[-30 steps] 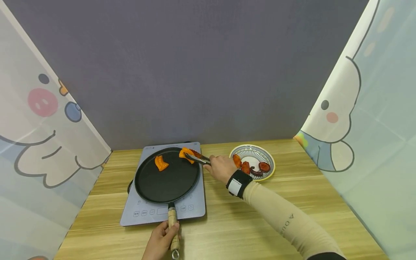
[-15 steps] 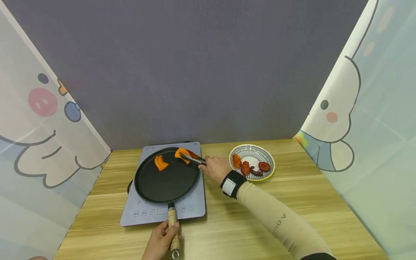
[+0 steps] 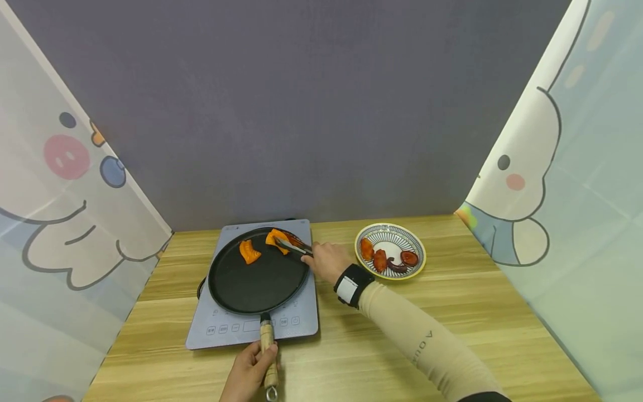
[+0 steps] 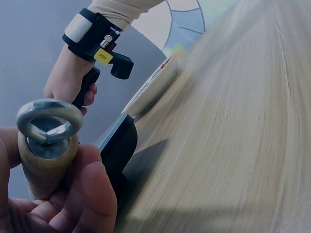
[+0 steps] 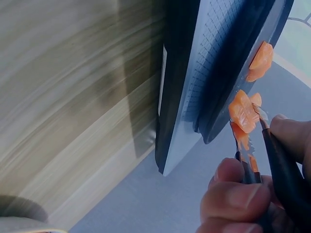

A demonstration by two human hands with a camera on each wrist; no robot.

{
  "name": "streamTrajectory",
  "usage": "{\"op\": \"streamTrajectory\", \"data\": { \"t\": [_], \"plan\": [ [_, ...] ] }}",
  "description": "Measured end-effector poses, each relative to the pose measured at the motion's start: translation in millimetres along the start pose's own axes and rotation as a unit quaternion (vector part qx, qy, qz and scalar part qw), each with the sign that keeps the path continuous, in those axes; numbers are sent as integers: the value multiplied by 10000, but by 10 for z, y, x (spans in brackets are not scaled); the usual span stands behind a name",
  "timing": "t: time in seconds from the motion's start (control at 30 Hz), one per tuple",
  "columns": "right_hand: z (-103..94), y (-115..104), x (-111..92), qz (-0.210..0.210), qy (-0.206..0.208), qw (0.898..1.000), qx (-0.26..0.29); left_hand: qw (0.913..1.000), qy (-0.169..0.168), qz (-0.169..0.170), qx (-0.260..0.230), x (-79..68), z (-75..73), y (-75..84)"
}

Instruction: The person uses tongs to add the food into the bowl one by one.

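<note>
Item 1: flat black frying pan [image 3: 256,287]. It is sitting on a grey induction cooker [image 3: 307,318] on the wooden table [image 3: 452,290], its wooden handle [image 3: 266,338] pointing to six o'clock.

Item 2: left hand [image 3: 246,368]. Its thumb and fingers are curling round the handle.

Item 3: right hand [image 3: 330,261]. It is holding metal-tipped tongs [image 3: 296,249], their tips narrowing on an orange food piece [image 3: 273,235] at the pan's one o'clock; whether that piece is touching the pan, one cannot tell.

Item 4: second orange piece [image 3: 248,252]. It is lying in the pan towards eleven o'clock.

Item 5: patterned plate [image 3: 421,267]. It is standing at the pan's three o'clock, bearing four reddish and dark food pieces.

Hazards, as judged: the tips appear to be gripping smooth sides, so a loosening squeeze could be dropping the piece. A sideways pull on the handle could be swivelling the pan. The right wrist is hovering near the plate's eight o'clock; a backward swing could be knocking it.
</note>
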State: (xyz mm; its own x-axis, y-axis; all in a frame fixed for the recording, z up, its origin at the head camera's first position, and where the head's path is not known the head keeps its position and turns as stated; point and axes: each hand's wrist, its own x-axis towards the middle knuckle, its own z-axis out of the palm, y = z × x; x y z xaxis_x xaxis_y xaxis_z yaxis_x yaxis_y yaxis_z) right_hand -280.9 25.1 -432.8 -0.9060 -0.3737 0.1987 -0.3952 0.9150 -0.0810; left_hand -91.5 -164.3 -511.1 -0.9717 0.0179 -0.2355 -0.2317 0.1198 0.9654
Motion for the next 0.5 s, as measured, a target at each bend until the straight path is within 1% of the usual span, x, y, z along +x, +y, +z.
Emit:
{"op": "streamTrajectory", "data": {
  "t": [0.17,0.27,0.4,0.5],
  "plan": [
    [31,-53,14,28,-71,10000,62,10000,-16,-7,14,-3,1,10],
    [46,-77,16,38,-87,9998,193,10000,6,32,6,-8,5,18],
    [76,-88,18,33,-48,9997,229,10000,-27,50,-16,-10,5,25],
    [116,-86,27,2,54,9997,227,10000,-63,65,-32,-9,6,27]
  ]
}}
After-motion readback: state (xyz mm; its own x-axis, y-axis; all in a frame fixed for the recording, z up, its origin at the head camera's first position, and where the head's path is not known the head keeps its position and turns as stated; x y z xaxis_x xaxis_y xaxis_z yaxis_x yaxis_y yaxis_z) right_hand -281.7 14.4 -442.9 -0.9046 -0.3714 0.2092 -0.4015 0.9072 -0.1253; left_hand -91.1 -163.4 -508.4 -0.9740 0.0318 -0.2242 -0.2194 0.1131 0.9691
